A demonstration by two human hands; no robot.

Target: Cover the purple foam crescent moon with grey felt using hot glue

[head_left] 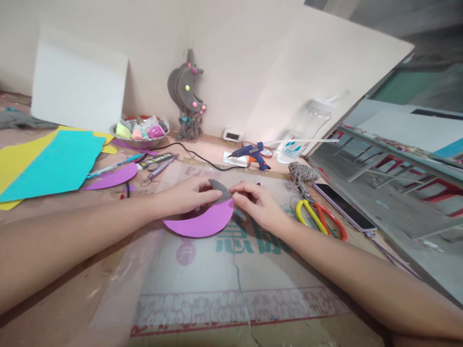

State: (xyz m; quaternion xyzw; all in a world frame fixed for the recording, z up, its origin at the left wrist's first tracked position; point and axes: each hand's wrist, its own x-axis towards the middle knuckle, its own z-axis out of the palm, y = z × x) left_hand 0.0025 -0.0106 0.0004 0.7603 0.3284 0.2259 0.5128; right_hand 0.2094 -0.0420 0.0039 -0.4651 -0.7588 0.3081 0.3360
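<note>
My left hand (195, 195) is closed on a purple paper crescent (202, 223), thumb on top and fingers behind. Grey yarn (221, 192) covers the upper tip of the crescent in tight wraps. At that tip, the fingertips of my right hand (255, 200) are pinched together; whatever lies between them is too small to make out. Beneath both hands spreads a clear plastic sheet (202, 274) with green characters and a red border. To the right, scissors (320, 217) with yellow and orange handles lie beside a ball of grey yarn (303, 172).
A blue glue gun (253, 155) rests at the back, its black cord trailing left. A phone (345, 207) lies at the right edge. Left are coloured sheets (54, 164), another purple piece (114, 177) and a bowl (141, 140). A grey moon ornament (186, 91) hangs behind.
</note>
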